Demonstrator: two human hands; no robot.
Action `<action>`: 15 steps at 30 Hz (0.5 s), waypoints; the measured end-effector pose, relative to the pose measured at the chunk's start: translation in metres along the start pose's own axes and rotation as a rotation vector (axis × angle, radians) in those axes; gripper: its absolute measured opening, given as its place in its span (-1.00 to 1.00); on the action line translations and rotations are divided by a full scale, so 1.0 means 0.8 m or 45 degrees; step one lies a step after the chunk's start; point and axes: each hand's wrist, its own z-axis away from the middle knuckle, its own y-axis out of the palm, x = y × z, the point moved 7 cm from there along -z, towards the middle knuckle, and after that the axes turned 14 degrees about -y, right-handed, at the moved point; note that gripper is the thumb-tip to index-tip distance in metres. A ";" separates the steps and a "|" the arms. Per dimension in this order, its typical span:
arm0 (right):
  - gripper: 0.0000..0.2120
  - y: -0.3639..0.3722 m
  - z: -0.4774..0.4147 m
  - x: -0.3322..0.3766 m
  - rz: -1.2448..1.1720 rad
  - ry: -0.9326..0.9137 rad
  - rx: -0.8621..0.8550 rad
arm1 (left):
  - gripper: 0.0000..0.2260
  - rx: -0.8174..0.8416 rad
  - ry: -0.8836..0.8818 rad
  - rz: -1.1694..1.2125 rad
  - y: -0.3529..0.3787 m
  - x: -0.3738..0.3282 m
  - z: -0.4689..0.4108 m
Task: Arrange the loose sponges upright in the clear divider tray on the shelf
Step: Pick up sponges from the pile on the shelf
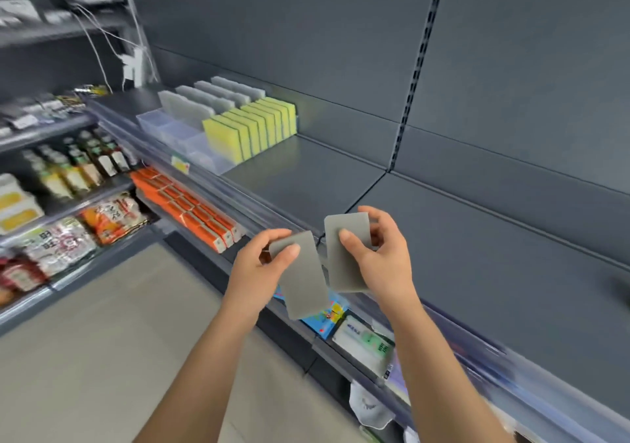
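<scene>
Our left hand (pixel 262 265) pinches one grey sponge (pixel 303 282), right hand (pixel 385 258) another grey sponge (pixel 337 272); divider tray (pixel 170 132) lies upper left, nearer our left

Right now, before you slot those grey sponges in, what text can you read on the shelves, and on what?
Nothing reads cleanly.
Shelf price tag: blurred.
Snack bags: large characters, too blurred to quote.
Orange boxes: print too small.
White-green pack: blurred.

Tilted grey sponge (pixel 305 282) beside second sponge (pixel 337 265)
</scene>
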 end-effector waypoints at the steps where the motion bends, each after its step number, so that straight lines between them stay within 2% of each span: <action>1: -0.66 0.021 -0.006 0.001 -0.015 0.001 0.027 | -0.84 -0.031 -0.007 0.024 -0.018 0.002 -0.005; 15: -0.65 0.293 -0.123 -0.015 -0.140 -0.016 0.352 | -0.86 -0.363 -0.061 0.077 -0.235 -0.006 -0.132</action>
